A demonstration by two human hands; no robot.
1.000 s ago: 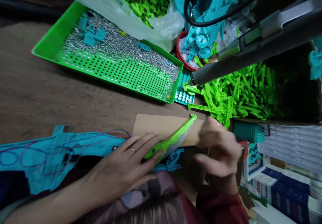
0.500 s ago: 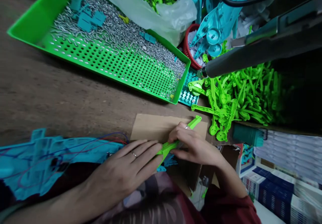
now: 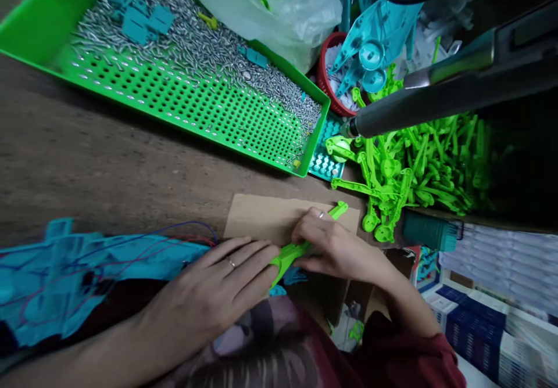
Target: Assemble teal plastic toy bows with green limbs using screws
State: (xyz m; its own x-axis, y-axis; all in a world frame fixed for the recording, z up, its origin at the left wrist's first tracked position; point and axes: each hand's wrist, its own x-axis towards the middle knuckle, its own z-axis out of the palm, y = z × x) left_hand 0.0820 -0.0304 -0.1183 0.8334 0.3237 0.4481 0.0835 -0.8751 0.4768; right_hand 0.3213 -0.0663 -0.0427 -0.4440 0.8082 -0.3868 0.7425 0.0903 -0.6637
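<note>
While our left hand (image 3: 218, 289) lies flat with its fingers pressing one end of the green plastic piece (image 3: 291, 252), our right hand (image 3: 335, 245) grips its middle, over the cardboard (image 3: 261, 216).

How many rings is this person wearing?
2. One ring sits on a finger of the left hand; another ring on the right hand, which rests on the green plastic piece. Hidden fingers could carry more.

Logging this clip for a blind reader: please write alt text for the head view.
Both hands press a long green plastic part onto a cardboard sheet: left hand at one end, right hand over the middle. Beyond lie a green tray of metal pins and a pile of green parts.
</note>
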